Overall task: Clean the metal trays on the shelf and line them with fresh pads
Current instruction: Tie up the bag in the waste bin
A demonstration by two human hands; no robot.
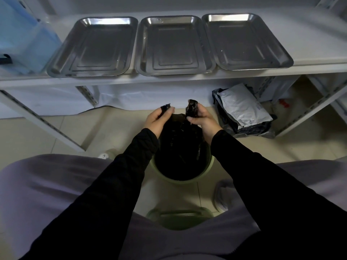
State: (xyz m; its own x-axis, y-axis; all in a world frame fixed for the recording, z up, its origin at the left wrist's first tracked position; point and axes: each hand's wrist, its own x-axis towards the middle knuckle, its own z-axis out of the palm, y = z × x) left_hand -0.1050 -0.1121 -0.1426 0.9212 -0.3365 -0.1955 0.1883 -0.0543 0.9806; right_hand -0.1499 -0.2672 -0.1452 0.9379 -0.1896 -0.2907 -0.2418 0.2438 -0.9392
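Trays: we see three metal trays, left point(92, 47), middle point(174, 45) and right point(246, 42), side by side across the top of the frame on the white shelf point(309, 34), all bare inside, with no pad in any of them.
Tray handling: we judge them stiff, light for their size, and slick on the polished floor; a wet wipe could make one slide on the shelf.
Where to hold: we would take a tray by its rolled rim at the near short edge, or steady it there while wiping.
Pads: the blue stack point(28, 38) at the upper left looks to us like the pad supply; it seems soft and floppy, best lifted by a corner.
Left hand point(159, 119): closed, fingers pinching one handle of the black bag point(180, 139), at frame centre.
Right hand point(202, 119): closed, fingers curled round the bag's other handle, just beside the left hand.
Bag: thin, limp film; its body hangs into the green bin point(211, 164) below the hands.
Contact with trays: neither hand touches them; both are well below the shelf.
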